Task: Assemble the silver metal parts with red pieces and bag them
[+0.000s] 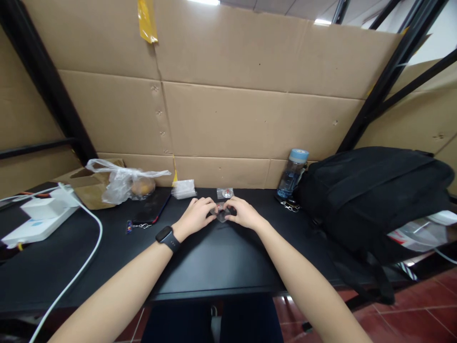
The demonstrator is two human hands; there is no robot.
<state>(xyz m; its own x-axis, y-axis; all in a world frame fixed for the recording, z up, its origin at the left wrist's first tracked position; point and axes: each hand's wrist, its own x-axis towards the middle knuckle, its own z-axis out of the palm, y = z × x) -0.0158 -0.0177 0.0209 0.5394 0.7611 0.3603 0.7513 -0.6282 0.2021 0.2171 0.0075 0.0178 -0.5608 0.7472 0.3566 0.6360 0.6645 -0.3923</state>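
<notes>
My left hand and my right hand meet over the black table, fingers pinched together on a small clear plastic bag with something dark in it. A black watch sits on my left wrist. Just behind the hands lies another small clear bag with a little item inside. A stack of clear bags lies to its left by the cardboard wall.
A black backpack fills the right side, with a blue-capped water bottle and keys beside it. At left are a phone, a plastic bag with food, a cardboard box, a white power strip and cable.
</notes>
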